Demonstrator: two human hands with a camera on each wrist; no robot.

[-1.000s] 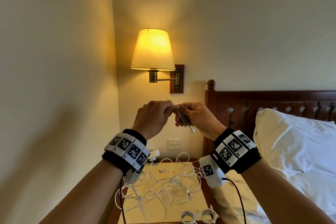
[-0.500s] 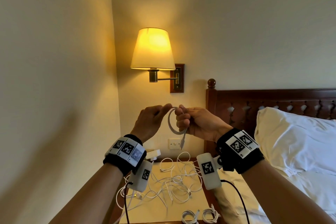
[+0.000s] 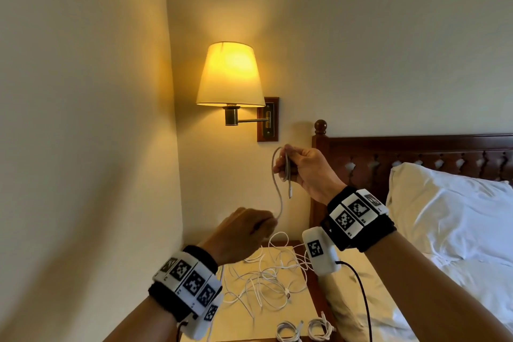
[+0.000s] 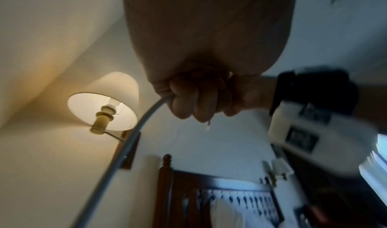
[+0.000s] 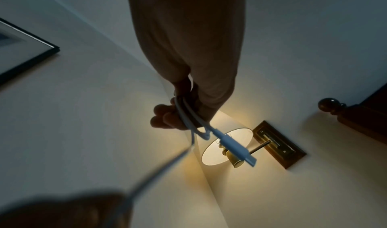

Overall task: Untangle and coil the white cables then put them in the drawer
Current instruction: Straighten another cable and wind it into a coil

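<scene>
Two coiled cables (image 3: 302, 331) at nightstand's (image 3: 238, 327) near edge, tangle (image 3: 266, 277) behind. Left hand (image 3: 241, 233) low, fist closed on the cable (image 3: 279, 197), which runs near-vertical up to right hand (image 3: 302, 169), gripping first loops, plug (image 3: 290, 191) dangling. Next wrap feeds upward.

A bedroom, with the look of a hotel room. A carved dark wooden headboard (image 3: 416, 153) with a turned knob post stands against the cream wall, and a white pillow (image 3: 449, 203) lies on the bed before it. A lit wall lamp (image 3: 230, 75) on a brass arm hangs above a small bench (image 3: 244, 322) at the bedside. A framed picture (image 5: 18, 49) hangs on another wall.
</scene>
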